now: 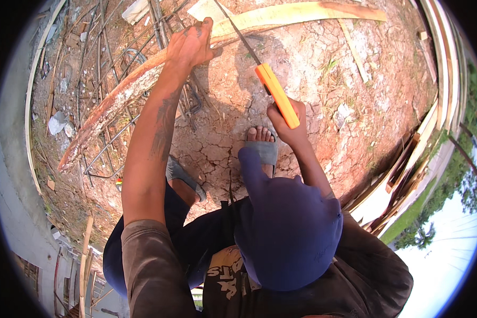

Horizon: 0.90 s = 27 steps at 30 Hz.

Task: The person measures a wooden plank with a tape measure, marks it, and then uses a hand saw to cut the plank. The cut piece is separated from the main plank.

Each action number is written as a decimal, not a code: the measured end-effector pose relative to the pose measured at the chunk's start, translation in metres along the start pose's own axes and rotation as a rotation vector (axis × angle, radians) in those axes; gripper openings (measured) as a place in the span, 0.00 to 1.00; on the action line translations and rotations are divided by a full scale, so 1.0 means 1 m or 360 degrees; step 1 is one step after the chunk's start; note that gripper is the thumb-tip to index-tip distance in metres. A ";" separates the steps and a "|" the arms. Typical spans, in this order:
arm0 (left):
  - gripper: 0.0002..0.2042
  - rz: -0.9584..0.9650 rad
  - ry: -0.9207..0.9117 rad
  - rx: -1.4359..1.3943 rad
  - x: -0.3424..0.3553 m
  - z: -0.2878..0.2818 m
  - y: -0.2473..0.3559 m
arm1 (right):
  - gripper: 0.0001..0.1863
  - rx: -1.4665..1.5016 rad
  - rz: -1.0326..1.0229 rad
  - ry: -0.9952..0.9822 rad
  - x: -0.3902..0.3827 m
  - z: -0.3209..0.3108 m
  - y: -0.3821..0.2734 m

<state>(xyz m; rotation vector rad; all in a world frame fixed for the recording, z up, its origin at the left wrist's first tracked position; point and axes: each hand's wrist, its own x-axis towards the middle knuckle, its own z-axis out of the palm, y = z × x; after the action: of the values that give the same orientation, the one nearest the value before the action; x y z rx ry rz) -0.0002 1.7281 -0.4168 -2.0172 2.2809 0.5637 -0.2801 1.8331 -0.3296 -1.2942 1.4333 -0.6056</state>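
Note:
A long wooden board with rough bark along one edge runs across the top of the view and down to the left. My left hand grips it from above, fingers curled over its edge. My right hand is closed round the orange handle of a handsaw. Its thin dark blade, seen nearly edge-on, slants up and left across the board, just right of my left hand. Whether the teeth are in the wood, I cannot tell. A pale flat piece lies by the board's far edge.
Bent steel rods and scraps litter the ground at left, some beneath the board. My sandalled foot stands on cracked reddish soil below the saw. Stacked planks lie at right; a thin wood strip lies beyond the handle.

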 end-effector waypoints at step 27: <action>0.42 -0.0051 -0.0187 0.0025 0.014 -0.022 0.000 | 0.07 -0.0250 -0.0014 0.0001 -0.092 -0.023 -0.005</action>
<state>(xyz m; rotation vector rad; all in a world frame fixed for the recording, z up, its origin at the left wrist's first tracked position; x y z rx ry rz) 0.0027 1.7082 -0.3997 -1.9545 2.1757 0.6416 -0.3132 1.9101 -0.2852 -1.4233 1.5004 -0.5071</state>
